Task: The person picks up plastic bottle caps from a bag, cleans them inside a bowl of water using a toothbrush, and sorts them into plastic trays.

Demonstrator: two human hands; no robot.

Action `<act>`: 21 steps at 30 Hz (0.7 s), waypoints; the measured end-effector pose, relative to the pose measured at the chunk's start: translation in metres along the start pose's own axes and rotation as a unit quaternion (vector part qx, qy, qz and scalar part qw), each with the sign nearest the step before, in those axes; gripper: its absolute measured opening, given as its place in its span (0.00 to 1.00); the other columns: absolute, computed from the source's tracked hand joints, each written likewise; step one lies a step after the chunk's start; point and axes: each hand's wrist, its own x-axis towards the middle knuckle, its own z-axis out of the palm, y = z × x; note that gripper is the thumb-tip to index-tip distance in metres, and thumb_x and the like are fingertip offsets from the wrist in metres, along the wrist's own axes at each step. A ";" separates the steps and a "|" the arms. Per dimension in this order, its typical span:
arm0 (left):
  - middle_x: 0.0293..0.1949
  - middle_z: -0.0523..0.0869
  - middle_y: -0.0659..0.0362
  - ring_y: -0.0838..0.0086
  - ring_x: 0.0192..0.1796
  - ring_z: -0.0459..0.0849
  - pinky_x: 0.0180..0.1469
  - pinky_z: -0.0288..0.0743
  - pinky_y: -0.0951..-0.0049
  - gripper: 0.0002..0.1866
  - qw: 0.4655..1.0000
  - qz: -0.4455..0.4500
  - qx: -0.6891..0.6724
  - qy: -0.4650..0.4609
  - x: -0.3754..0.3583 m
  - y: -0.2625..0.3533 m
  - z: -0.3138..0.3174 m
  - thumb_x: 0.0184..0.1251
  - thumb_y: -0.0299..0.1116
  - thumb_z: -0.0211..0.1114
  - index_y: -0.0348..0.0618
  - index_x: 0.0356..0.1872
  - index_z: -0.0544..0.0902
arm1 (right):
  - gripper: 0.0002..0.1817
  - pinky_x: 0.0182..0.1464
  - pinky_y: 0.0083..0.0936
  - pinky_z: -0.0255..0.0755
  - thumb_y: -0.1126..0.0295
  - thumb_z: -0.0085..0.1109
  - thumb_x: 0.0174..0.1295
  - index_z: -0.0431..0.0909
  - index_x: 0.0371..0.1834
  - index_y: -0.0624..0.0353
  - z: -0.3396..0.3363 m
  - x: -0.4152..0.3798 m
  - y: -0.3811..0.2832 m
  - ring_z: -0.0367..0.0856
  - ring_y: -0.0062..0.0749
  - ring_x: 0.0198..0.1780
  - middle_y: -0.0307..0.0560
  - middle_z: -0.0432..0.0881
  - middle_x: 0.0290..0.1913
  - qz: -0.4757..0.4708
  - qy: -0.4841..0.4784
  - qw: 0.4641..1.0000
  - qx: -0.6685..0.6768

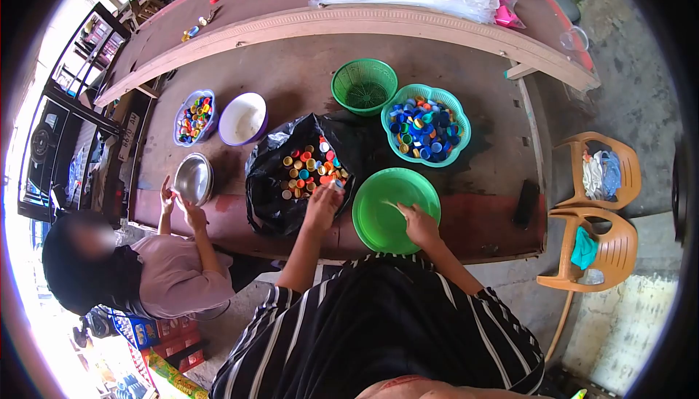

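Note:
Many coloured bottle caps [300, 173] lie in an open black plastic bag [266, 199] on the table. My left hand [325, 206] is at the bag's right side, its fingers closed around a small pale cap [336, 184]. Over the right part of a green basin [371, 235] is my right hand [420, 226], with the index finger stretched out and nothing visible in it. Behind the basin, a turquoise scalloped basket [460, 148] holds mostly blue caps. A green basket [364, 73] beside it has no caps visible inside.
At the left, a co-worker [175, 268] holds both hands near a metal bowl [194, 179]. A white-and-purple bowl [243, 119] and a lilac basket [210, 125] of caps stand behind. A wooden rail [349, 20] crosses the table; orange chairs [625, 253] stand right.

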 end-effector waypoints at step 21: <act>0.49 0.81 0.56 0.73 0.51 0.81 0.56 0.74 0.75 0.10 0.987 -0.038 0.127 -0.095 -0.039 -0.067 0.064 0.74 0.29 0.55 0.37 0.52 0.73 | 0.27 0.38 0.42 0.75 0.71 0.50 0.64 0.67 0.69 0.45 -0.026 -0.037 -0.028 0.81 0.50 0.40 0.52 0.76 0.44 -0.022 0.062 0.995 0.073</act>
